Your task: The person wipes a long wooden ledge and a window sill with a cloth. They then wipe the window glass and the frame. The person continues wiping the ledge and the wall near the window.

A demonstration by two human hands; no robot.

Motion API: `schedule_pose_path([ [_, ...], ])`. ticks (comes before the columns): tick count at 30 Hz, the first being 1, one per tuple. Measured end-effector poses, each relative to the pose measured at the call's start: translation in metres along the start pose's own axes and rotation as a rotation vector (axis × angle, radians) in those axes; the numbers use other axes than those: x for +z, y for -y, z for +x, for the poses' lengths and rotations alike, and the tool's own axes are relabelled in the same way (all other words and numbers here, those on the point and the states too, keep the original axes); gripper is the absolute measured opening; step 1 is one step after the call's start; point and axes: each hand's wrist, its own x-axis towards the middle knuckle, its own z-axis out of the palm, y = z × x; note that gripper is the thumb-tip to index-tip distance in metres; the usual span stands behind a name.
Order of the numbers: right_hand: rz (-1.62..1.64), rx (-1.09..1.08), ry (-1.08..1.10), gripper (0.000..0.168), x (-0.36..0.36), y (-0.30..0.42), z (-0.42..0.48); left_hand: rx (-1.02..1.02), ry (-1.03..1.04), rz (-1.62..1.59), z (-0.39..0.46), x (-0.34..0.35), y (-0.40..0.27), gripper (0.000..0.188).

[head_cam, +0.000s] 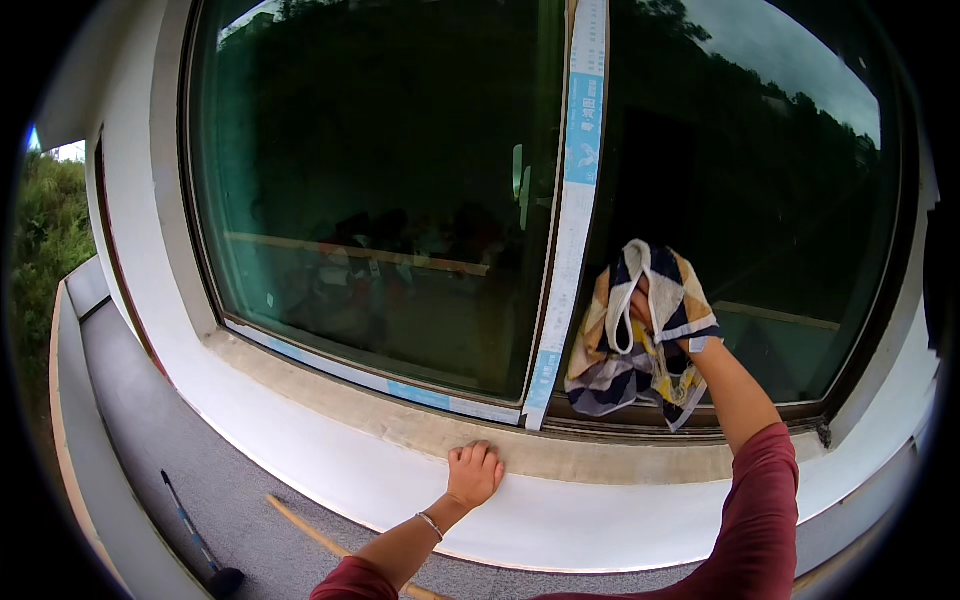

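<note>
My right hand is mostly hidden in a patterned towel of navy, tan, yellow and white. It holds the towel against the lower left of the right window pane, and loose folds hang down to the bottom track. Only some fingers show through a gap in the cloth. My left hand rests on the front edge of the concrete window sill, with bent fingers and nothing held. A light bracelet circles that wrist. Dark reflective glass fills the left pane.
Between the panes stands a window frame upright covered in blue-and-white protective film bearing print. Below the sill is a white wall. A wooden pole and a striped-handled tool with a dark head lie low left, near a parapet.
</note>
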Motion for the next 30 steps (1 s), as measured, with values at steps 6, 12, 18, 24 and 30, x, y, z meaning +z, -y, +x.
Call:
schedule_pose_path([
  [6, 0.209, 0.540, -0.603, 0.038, -0.066, -0.159, 0.186, -0.001, -0.015, 0.001, -0.001, -0.008, -0.002, 0.028],
  [12, 0.652, 0.726, -0.650, 0.036, -0.085, -0.130, 0.297, 0.005, -0.021, -0.034, 0.002, -0.001, -0.008, 0.029],
  [18, 0.282, 0.856, -0.466, 0.035, 0.013, 0.021, 0.197, -0.054, -0.018, -0.004, -0.007, -0.012, 0.005, 0.027],
  [24, 0.664, 0.833, -0.265, 0.047, 0.067, 0.184, 0.013, -0.015, -0.045, -0.075, 0.000, 0.005, -0.009, 0.026],
  [30, 0.982, 0.932, -0.223, 0.044, 0.035, 0.119, -0.046, 0.032, -0.031, -0.072, 0.000, 0.003, -0.004, 0.026],
])
